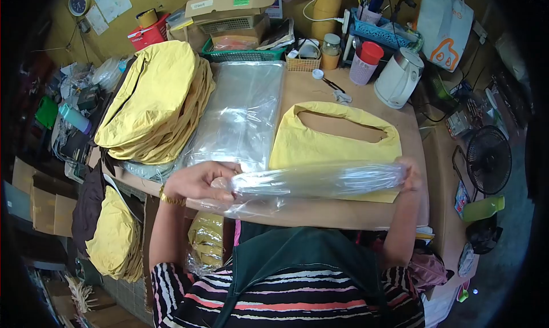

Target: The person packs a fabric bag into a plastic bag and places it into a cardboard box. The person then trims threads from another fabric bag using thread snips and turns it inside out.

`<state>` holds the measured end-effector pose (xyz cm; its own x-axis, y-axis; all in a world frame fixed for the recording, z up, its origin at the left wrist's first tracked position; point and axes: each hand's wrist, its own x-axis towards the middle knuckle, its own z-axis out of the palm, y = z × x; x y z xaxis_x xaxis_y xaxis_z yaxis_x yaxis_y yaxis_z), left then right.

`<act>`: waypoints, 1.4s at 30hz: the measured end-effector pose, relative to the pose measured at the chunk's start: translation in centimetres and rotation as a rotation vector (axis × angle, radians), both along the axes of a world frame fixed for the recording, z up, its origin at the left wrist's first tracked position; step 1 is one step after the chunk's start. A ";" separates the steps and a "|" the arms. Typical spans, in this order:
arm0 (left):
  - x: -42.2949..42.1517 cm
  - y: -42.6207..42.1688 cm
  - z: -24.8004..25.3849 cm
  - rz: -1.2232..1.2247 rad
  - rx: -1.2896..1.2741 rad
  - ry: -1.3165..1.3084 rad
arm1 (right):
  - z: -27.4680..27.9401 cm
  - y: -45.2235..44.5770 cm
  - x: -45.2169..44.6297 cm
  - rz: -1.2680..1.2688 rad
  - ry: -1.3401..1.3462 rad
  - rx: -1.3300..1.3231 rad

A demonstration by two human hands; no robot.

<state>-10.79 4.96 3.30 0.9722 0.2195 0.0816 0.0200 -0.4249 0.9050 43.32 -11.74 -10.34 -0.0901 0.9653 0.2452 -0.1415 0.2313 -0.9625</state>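
A clear plastic bag (pixel 320 180) is stretched sideways between my two hands, above the table's front edge. My left hand (pixel 207 182), with a gold bracelet at the wrist, is closed on the bag's left end. At its right end, the fingers of my right hand (pixel 409 175) are closed on the plastic. Behind and partly under the bag lies a yellow fabric bag (pixel 331 142) with a handle opening, flat on the table (pixel 414 205). A stack of clear plastic bags (pixel 240 110) lies left of it.
A tall pile of yellow fabric bags (pixel 151 105) stands at the left. Along the back are a green basket (pixel 246 56), a small wicker basket (pixel 303 63), a jar (pixel 330 50), a pink cup (pixel 363 68) and a white kettle (pixel 399 78). A black fan (pixel 488 160) is at the right.
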 end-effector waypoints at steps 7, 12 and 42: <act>-0.3 0.7 0.2 0.995 -0.704 -0.912 | 12.2 4.7 -8.0 -0.423 0.030 0.189; 15.6 -6.0 -10.4 1.051 -0.157 -0.509 | -0.1 7.2 -20.1 -0.405 -0.834 0.058; 21.4 -5.6 -15.1 0.761 0.846 0.210 | 2.2 -6.0 -8.1 -0.475 -1.488 0.361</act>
<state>10.64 -0.68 -11.81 0.6242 0.7060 0.3346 0.6467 -0.7072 0.2858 35.26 -17.78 -8.17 -0.1682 0.8879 0.4282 0.9750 0.2138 -0.0602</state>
